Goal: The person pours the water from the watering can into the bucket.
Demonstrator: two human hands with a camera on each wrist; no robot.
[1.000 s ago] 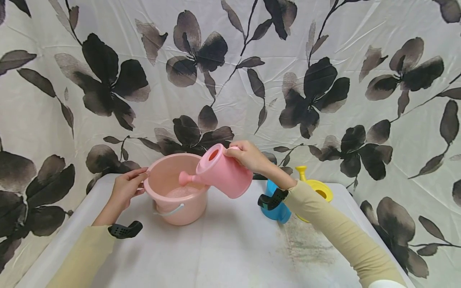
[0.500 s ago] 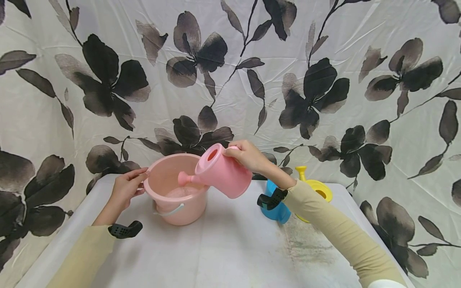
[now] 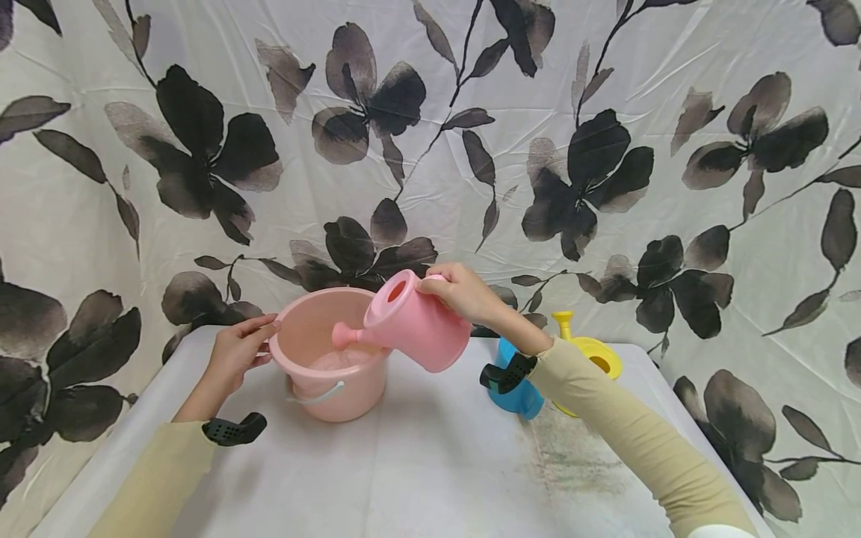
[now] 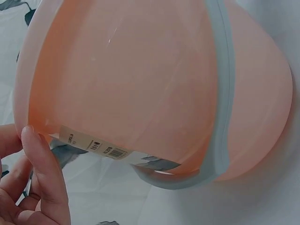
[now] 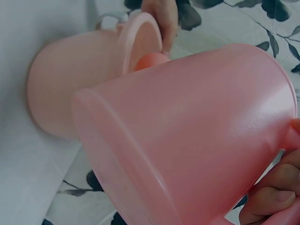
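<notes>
My right hand (image 3: 464, 293) grips the handle of a pink watering can (image 3: 427, 332), which tilts left. Its rose (image 3: 344, 335) hangs inside the mouth of a peach bucket (image 3: 346, 396). Rippled water lies in the bucket below the rose; any stream falling from it is hard to make out. The bucket stands upright with its pale grey-blue bail (image 4: 224, 93) hanging down. At the left rim, my left hand (image 3: 235, 353) pinches the edge, the thumb (image 4: 42, 159) on the near side. In the right wrist view, curled fingers (image 5: 276, 197) wrap the can's handle.
A blue watering can (image 3: 514, 396) stands right of the bucket, partly behind my right wrist. Behind my right forearm is a yellow watering can (image 3: 595, 351). Stains (image 3: 578, 456) mark the white table (image 3: 403, 478). Flower-patterned cloth (image 3: 471, 187) hangs behind and at the sides.
Both hands, the bucket and the tilted pink watering can stay almost still. The rose has shifted very slightly left, and the water surface in the bucket has changed its ripples.
</notes>
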